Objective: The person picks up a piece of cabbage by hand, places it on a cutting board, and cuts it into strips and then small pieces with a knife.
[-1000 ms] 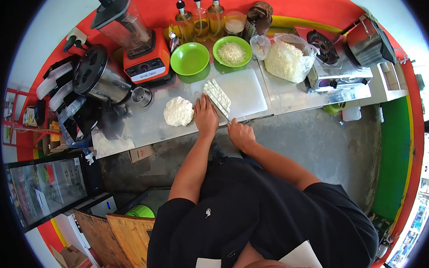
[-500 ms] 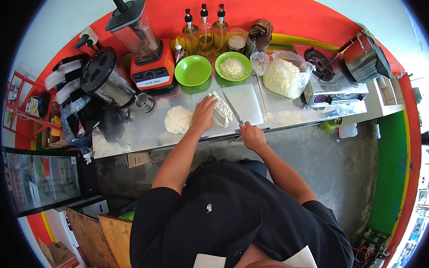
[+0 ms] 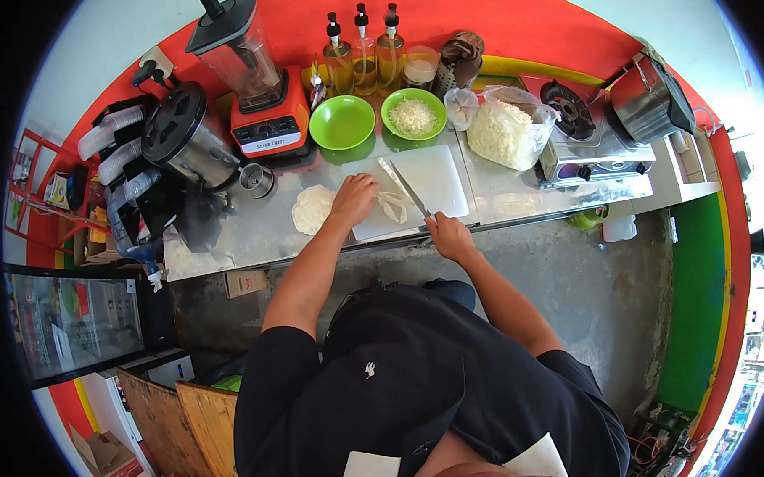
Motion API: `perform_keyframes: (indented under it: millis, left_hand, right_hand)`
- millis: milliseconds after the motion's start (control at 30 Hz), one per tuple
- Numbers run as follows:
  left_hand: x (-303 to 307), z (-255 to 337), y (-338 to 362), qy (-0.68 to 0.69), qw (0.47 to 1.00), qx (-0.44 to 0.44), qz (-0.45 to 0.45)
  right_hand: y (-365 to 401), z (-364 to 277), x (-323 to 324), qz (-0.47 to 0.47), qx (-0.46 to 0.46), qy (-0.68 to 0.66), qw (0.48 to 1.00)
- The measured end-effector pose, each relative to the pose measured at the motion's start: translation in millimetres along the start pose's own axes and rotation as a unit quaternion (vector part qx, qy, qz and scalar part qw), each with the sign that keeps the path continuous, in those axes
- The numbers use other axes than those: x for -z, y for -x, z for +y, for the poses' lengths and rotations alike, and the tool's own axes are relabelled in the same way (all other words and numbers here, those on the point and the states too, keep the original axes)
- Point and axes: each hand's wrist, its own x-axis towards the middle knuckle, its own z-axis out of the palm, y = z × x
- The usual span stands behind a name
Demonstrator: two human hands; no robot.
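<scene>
Over the cutting board [image 3: 444, 182], the knife [image 3: 411, 193], gripped by the right hand [image 3: 451, 238], should be kept clear of the left hand [image 3: 355, 199], whose grip beside the pale strips [image 3: 393, 207] cannot be determined.

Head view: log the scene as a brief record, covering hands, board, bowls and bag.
Cutting board: white, with pale strips on it
Right hand: grips the knife by its handle
Left hand: by the strips; grip unclear
Left of board: pale mound
Green bowls: two, side by side; right one holds pale shreds
Plastic bag: pale shreds inside, right of the bowls
</scene>
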Motion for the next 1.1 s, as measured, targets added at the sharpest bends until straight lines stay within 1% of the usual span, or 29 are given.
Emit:
perform_keyframes:
  millis: [100, 233, 300, 333, 400, 533, 600, 733, 800, 833, 900, 933, 1000, 1033, 1100]
  left_hand:
    - [4, 3, 9, -0.001, 1.0, 0.001, 0.024]
    - [34, 7, 25, 0.003, 0.999, 0.018, 0.028]
    - [51, 7, 36, 0.052, 0.996, 0.063, 0.029]
    - [54, 3, 42, 0.046, 0.996, 0.066, 0.025]
    - [61, -5, 56, 0.051, 0.991, 0.1, 0.071]
    - [69, -23, 85, 0.061, 0.984, 0.133, 0.104]
    - [70, -31, 97, 0.035, 0.98, 0.155, 0.123]
    - [75, -33, 109, 0.031, 0.975, 0.196, 0.1]
    - [73, -24, 105, 0.031, 0.966, 0.195, 0.169]
    - [76, -17, 99, 0.032, 0.966, 0.194, 0.169]
    - [76, -5, 83, 0.036, 0.966, 0.168, 0.192]
    - [70, -1, 74, 0.039, 0.966, 0.166, 0.192]
    - [53, 6, 50, 0.075, 0.971, 0.12, 0.192]
    - [42, 10, 39, 0.081, 0.971, 0.117, 0.194]
    - [20, 19, 16, 0.157, 0.968, 0.116, 0.159]
  right_hand:
    - [-4, -3, 1, -0.004, -0.001, -0.01, 1.0]
    - [-9, -10, 1, -0.017, 0.026, -0.02, 0.999]
    - [-12, -14, -1, -0.024, 0.032, -0.024, 0.999]
    - [-14, -16, -1, -0.029, 0.039, -0.021, 0.999]
    - [-18, -22, -3, -0.04, 0.05, -0.018, 0.998]
    - [-22, -35, -7, -0.064, 0.087, -0.031, 0.994]
    - [-22, -39, -11, -0.083, 0.094, -0.036, 0.991]
    - [-24, -46, -16, -0.098, 0.119, -0.05, 0.987]
    - [-25, -47, -15, -0.099, 0.093, -0.073, 0.988]
    - [-26, -46, -15, -0.099, 0.091, -0.073, 0.988]
    - [-29, -44, -13, -0.054, 0.07, -0.073, 0.993]
    - [-30, -41, -14, -0.053, 0.067, -0.071, 0.994]
    - [-34, -33, -15, 0.013, 0.059, -0.083, 0.995]
    - [-34, -30, -14, 0.015, 0.056, -0.078, 0.995]
    - [-33, -26, -12, 0.037, 0.029, -0.084, 0.995]
